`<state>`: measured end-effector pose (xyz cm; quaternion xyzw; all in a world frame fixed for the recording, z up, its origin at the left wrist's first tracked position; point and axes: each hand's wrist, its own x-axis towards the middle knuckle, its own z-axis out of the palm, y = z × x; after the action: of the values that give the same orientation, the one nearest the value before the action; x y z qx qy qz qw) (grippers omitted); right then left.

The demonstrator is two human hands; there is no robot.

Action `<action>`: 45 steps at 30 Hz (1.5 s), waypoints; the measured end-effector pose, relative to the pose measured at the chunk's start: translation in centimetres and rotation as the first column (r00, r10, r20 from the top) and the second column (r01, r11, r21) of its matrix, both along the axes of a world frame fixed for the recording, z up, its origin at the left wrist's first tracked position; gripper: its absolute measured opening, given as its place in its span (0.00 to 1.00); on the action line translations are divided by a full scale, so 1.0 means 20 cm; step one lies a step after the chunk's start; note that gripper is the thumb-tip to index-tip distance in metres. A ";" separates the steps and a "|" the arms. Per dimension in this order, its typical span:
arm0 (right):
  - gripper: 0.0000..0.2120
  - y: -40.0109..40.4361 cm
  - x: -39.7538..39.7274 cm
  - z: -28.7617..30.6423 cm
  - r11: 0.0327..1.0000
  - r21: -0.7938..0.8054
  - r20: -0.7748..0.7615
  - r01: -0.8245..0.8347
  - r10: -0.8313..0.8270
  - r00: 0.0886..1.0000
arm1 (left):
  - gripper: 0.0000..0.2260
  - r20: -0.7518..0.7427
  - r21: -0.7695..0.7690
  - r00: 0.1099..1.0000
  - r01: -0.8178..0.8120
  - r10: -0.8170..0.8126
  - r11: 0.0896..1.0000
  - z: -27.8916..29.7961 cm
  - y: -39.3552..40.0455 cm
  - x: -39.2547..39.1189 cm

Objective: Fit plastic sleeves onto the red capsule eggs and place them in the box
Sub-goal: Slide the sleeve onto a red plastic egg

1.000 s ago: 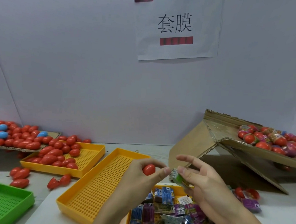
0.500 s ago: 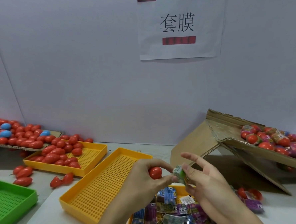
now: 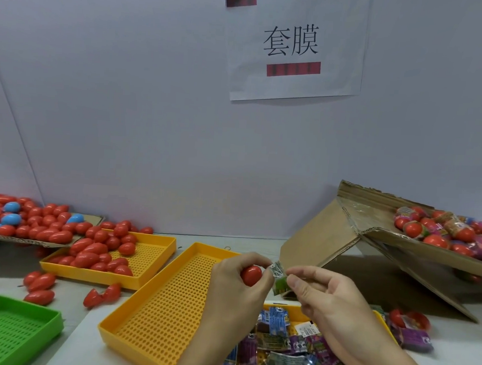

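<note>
My left hand (image 3: 235, 283) grips a red capsule egg (image 3: 251, 275) in its curled fingers. Just right of the egg, my right hand (image 3: 321, 296) pinches a small green and silver plastic sleeve (image 3: 278, 275), whose open end sits at the egg's right side. A tilted cardboard box (image 3: 372, 227) at the right holds several sleeved red eggs (image 3: 440, 231). Below my hands a yellow tray holds a pile of loose printed sleeves (image 3: 278, 345).
An empty yellow mesh tray (image 3: 164, 304) lies under my left hand. Another yellow tray (image 3: 151, 250) with bare red eggs sits further left, a cardboard sheet of red and blue eggs (image 3: 28, 223) behind it. A green tray (image 3: 10, 329) is at bottom left. Loose eggs dot the table.
My right hand has brought the sleeve closer to the egg and turned it so its opening faces the egg. Both hands sit slightly lower in view.
</note>
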<state>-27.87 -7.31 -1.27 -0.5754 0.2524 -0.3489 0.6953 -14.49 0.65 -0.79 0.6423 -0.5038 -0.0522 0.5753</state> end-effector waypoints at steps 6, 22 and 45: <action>0.17 -0.01 -0.01 -0.01 0.999 0.032 -0.066 -0.042 0.044 0.997 | 0.11 -0.002 0.030 0.999 0.032 -0.032 0.999 0.00 0.00 0.01; 0.21 0.01 -0.03 0.02 0.998 -0.054 -0.057 -0.040 0.037 0.998 | 0.07 -0.269 0.133 0.955 0.163 -0.122 0.978 0.01 0.00 0.00; 0.10 -0.01 -0.04 0.01 0.987 -0.151 -0.131 -0.053 0.033 0.991 | 0.10 -0.017 0.275 0.994 0.110 -0.109 0.955 -0.04 0.00 0.06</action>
<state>-28.73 -7.56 -1.00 -0.6538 0.2562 -0.3147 0.6387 -13.26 0.62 -1.53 0.6872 -0.5259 -0.1540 0.4770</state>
